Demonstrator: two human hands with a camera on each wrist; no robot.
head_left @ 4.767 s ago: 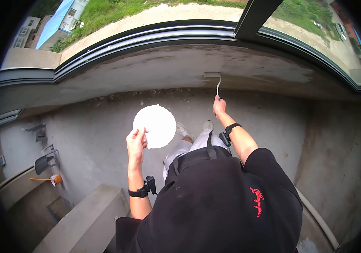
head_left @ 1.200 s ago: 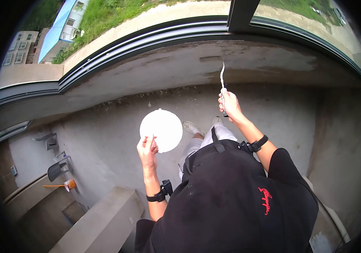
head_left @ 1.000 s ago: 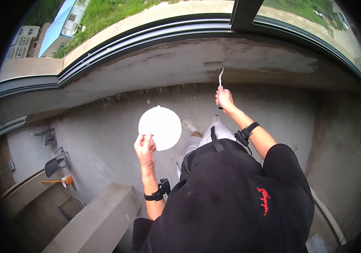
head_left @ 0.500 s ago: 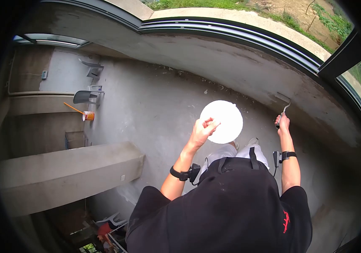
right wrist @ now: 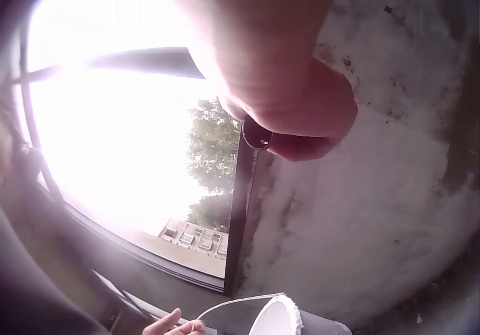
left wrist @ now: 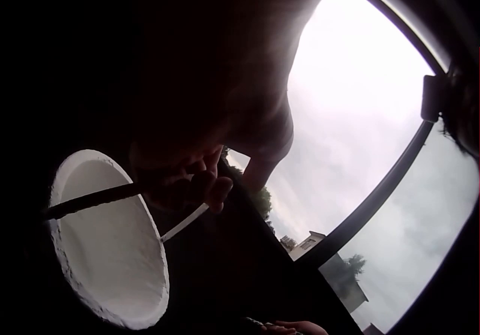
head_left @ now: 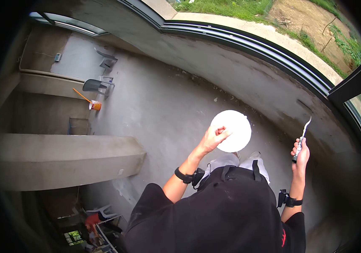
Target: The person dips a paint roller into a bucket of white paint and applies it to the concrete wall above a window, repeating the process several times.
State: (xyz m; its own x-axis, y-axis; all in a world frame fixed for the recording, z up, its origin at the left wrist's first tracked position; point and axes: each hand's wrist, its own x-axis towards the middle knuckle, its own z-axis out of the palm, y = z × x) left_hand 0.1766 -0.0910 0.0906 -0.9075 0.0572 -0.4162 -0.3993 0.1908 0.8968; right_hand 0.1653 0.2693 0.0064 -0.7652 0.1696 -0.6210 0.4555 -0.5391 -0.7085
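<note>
My left hand [head_left: 214, 140] holds a white bucket [head_left: 236, 135] up by its bail, the fingers curled in front of its round white top in the head view. The left wrist view shows the bucket's pale inside and rim [left wrist: 159, 267], with the bail [left wrist: 187, 222] running up to the fingers. My right hand [head_left: 301, 155] grips the handle of a paint roller [head_left: 307, 125], its bent white frame reaching toward the low wall [head_left: 269, 86] under the window. The roller's head blends with the grey wall. In the right wrist view the right hand [right wrist: 300, 118] covers most of the handle.
A window frame [head_left: 248, 37] runs along the top of the low wall. At the far left stand grey chairs [head_left: 94, 85] and an orange-and-white bucket [head_left: 95, 105] with an orange stick. A concrete block-like ledge [head_left: 75, 152] juts in from the left over the floor [head_left: 159, 109].
The head view has swung round, so the room's left side shows more and both hands appear further right. The roller has shifted along the wall, with frame and handle angled differently. Both grips stay the same.
</note>
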